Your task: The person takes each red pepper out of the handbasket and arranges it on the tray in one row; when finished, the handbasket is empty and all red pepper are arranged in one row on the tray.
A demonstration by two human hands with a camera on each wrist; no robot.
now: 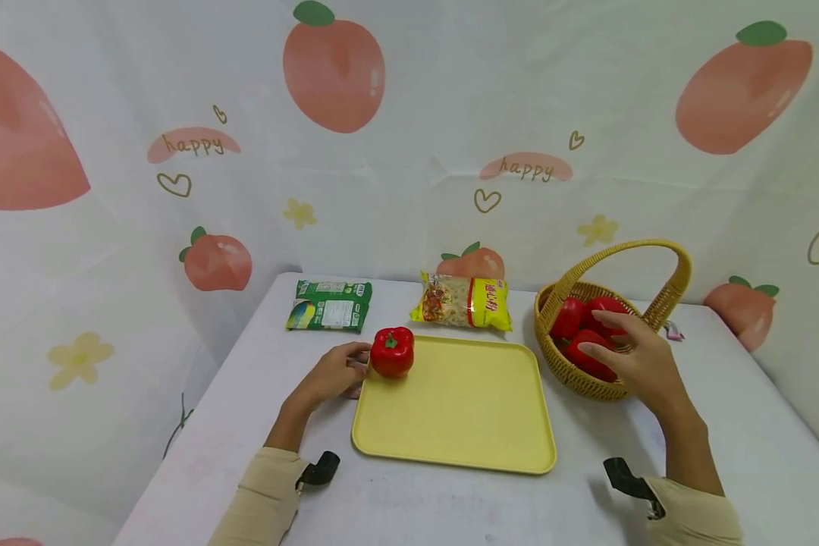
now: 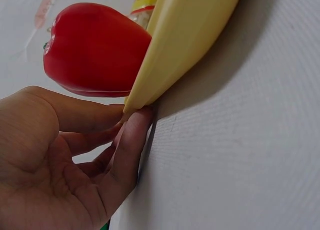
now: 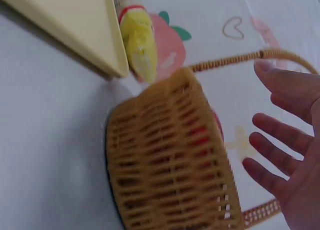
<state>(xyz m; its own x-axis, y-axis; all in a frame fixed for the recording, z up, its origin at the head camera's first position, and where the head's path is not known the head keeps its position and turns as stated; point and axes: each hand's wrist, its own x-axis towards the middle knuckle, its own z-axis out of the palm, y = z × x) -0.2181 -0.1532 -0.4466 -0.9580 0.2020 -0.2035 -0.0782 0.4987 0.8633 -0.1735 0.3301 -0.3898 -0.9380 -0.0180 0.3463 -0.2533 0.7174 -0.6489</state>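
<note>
My left hand [image 1: 336, 371] pinches the left rim of a yellow tray [image 1: 464, 402], thumb above and fingers at the edge, as the left wrist view [image 2: 75, 150] shows. Close by, a red bell pepper [image 1: 392, 353] stands upright in the tray's upper left corner, green stem up. Over a wicker basket [image 1: 590, 385] at the right hovers my right hand [image 1: 648, 364], its fingers spread and holding nothing. Inside the basket lie red bell peppers [image 1: 587, 356], partly hidden by that hand. From the side, the right wrist view has the hand [image 3: 295, 140] above the basket's rim.
Behind the tray lie a green packet [image 1: 330, 305] and a yellow noodle-like packet [image 1: 461, 302]. The basket's tall arched handle [image 1: 628, 246] rises beside my right hand. A patterned cloth [image 1: 396, 189] hangs behind the white table [image 1: 423, 504].
</note>
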